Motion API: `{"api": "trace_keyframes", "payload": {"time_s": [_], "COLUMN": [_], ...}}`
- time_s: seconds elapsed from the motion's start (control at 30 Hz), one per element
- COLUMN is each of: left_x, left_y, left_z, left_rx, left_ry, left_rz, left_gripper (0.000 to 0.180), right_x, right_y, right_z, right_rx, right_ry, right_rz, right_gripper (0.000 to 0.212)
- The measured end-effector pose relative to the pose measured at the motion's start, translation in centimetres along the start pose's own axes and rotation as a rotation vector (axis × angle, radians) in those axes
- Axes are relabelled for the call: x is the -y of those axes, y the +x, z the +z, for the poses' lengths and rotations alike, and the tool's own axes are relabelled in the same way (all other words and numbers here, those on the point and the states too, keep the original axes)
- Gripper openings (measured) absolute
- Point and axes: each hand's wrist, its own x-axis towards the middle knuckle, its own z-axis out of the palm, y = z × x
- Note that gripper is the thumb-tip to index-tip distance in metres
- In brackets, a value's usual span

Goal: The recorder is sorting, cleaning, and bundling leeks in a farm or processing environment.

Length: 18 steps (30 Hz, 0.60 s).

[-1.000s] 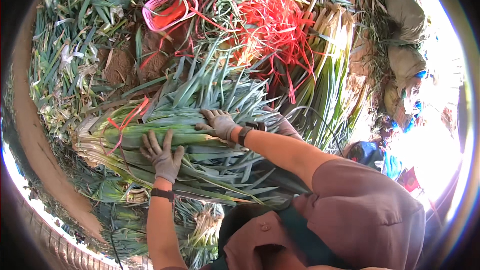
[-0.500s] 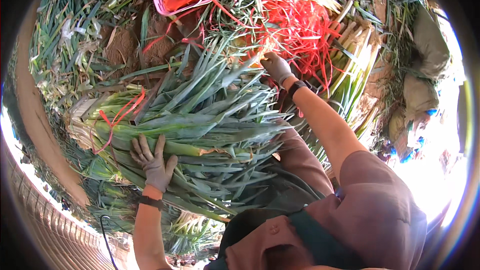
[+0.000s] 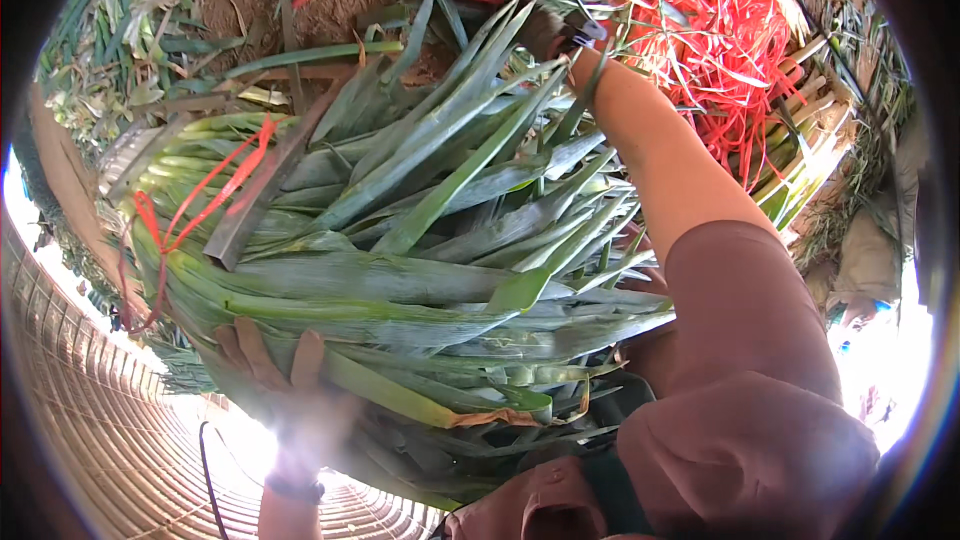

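Observation:
A large bundle of green onions (image 3: 430, 280) lies across the middle, its pale root ends to the left and its long leaves fanning right. Thin red plastic ribbon (image 3: 212, 178) is looped around its left end. On the near side of the bundle rests my left hand (image 3: 280, 385), gloved, fingers spread over the leaves; glare blurs its wrist. My right arm reaches past the leaf tips to the far side. There my right hand (image 3: 543, 32) is dark and mostly hidden by leaves and shadow, so its fingers do not show.
Metal angle bars (image 3: 268, 175) stand against the bundle at the left. A tangled heap of red ribbons (image 3: 725, 35) lies at the far right, beside more onion stalks (image 3: 810, 145). Loose leaves and trimmings (image 3: 125, 35) cover ground at the far left.
My right hand has moved from beside the red ribbon heap to behind the bundle's far leaves. My left hand stays on the bundle. The view has shifted closer, and the pink basket has left it.

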Motion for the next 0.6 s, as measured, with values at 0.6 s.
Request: {"api": "trace_keyframes", "payload": {"time_s": [0.6], "left_x": [0.0], "left_y": [0.1], "left_z": [-1.5], "left_rx": [0.009], "left_ry": [-0.186], "left_rz": [0.037], "left_gripper": [0.079], "right_x": [-16.9], "right_y": [-18.8], "right_z": [-6.6], "right_rx": [0.225], "right_ry": [0.124], "right_rz": [0.38], "right_gripper": [0.034]}}
